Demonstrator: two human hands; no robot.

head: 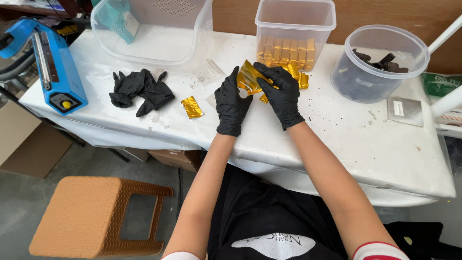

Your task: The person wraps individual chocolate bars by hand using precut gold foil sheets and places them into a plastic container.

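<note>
You are holding a crinkled gold foil wrapper (249,77) between both hands just above the counter (337,130), near its far edge. Your left hand (232,103), in a black glove, is pinching the wrapper's lower left side, and your gloved right hand (281,94) is closing over its right side with the fingers curled onto the foil. Just behind your right hand, a few gold wrapped bars (302,79) are lying loose on the counter, and beyond them a square clear tub (294,19) is holding a row of the same gold bars. To the right a round clear tub (380,62) is holding dark pieces. To the left, a single gold packet (191,107) is lying near a heap of spare black gloves (140,90), with a blue heat sealer (53,67) at the counter's left end.
</note>
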